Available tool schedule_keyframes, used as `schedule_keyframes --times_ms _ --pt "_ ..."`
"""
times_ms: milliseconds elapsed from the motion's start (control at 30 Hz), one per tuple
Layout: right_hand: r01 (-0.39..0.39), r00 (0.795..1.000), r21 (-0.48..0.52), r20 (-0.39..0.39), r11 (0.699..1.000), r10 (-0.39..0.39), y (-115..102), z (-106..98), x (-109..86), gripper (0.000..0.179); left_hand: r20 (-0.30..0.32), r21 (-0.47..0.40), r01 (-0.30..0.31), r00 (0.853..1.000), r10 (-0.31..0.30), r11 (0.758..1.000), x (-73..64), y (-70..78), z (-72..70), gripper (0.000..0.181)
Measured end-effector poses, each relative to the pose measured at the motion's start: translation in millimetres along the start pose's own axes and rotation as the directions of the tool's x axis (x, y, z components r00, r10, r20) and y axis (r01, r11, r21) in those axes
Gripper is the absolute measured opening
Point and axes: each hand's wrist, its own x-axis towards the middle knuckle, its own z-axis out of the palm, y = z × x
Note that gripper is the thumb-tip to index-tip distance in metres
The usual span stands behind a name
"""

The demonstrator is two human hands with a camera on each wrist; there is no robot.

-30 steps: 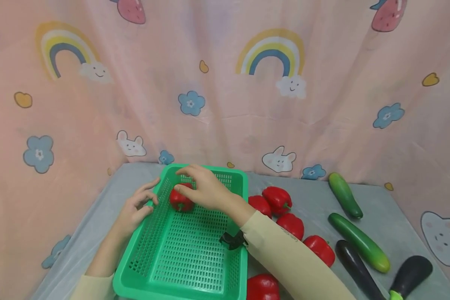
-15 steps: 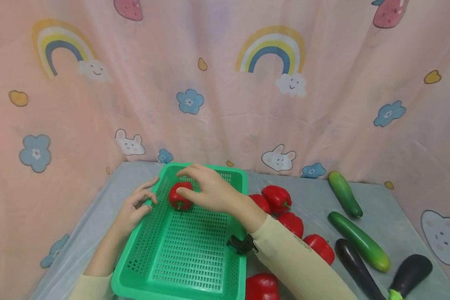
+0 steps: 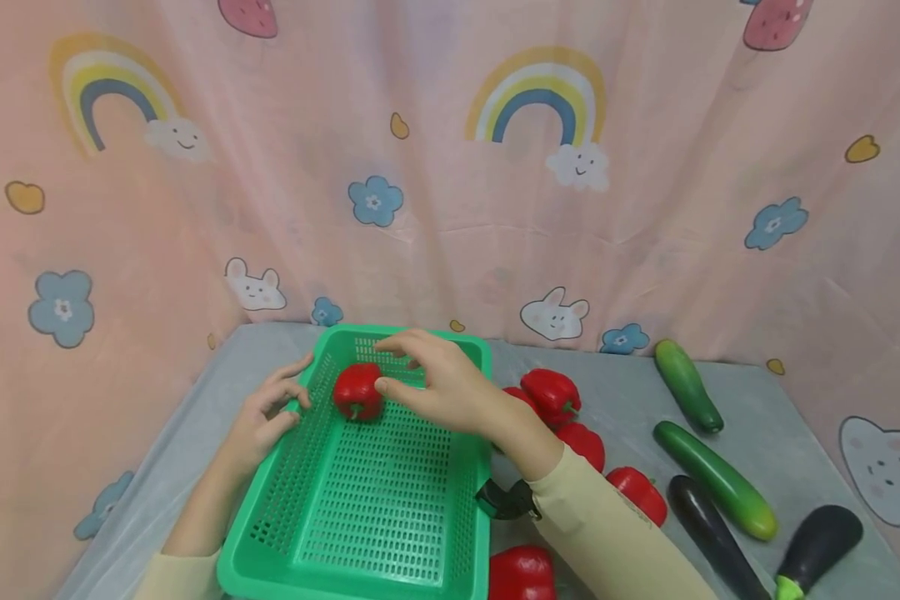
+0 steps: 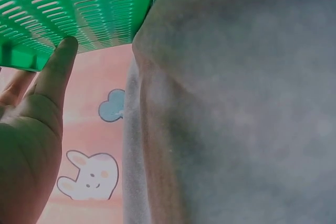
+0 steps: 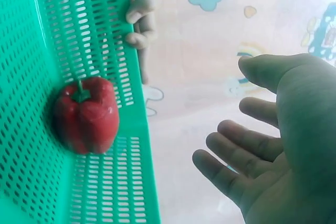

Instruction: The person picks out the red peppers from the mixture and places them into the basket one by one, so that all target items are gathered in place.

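Observation:
A red bell pepper [image 3: 357,392] stands in the far left corner of the green plastic basket [image 3: 375,533], its stem facing me. My right hand [image 3: 446,385] is over the basket just right of that pepper, thumb and fingers spread and holding nothing. In the right wrist view the pepper [image 5: 88,119] rests against the slotted walls, away from the fingers. My left hand [image 3: 266,417] rests its fingertips on the basket's left rim from outside. A finger of the left hand [image 4: 39,119] touches the outer wall in the left wrist view.
Several more red bell peppers [image 3: 551,396] lie right of the basket, one near its front corner [image 3: 522,573]. Further right are two green cucumbers [image 3: 716,479] and two dark eggplants [image 3: 821,546] on the grey cloth [image 3: 607,383]. A pink patterned curtain [image 3: 435,250] hangs behind.
My right hand has let go of the bell pepper and drawn back to the right, leaving the pepper in the basket. The left hand stays at the rim. The head view has shifted slightly.

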Motion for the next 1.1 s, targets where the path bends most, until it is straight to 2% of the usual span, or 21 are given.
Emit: schedule_keyframes --times_ms 200,400,833,1100 --pt "-0.040 0.999 0.021 -0.012 0.999 0.040 2 -10 -7.5 0.048 -0.002 -0.007 -0.003 1.000 0.003 1.000 -0.2 -0.9 0.4 0.027" --pt "-0.052 0.996 0.047 -0.069 0.998 0.055 3 -19 -17.8 0.048 -0.002 -0.001 0.011 1.000 -0.011 1.000 0.2 1.7 0.6 0.027" --pt "-0.095 0.973 0.092 -0.200 0.991 0.112 16 -35 -50.4 0.046 0.006 0.013 0.016 1.000 -0.016 1.000 0.5 3.6 0.4 0.025" --pt "-0.102 0.962 0.062 -0.248 0.993 0.114 20 -40 -67.6 0.045 0.006 0.028 0.016 1.000 -0.016 0.999 1.1 6.0 1.0 0.025"
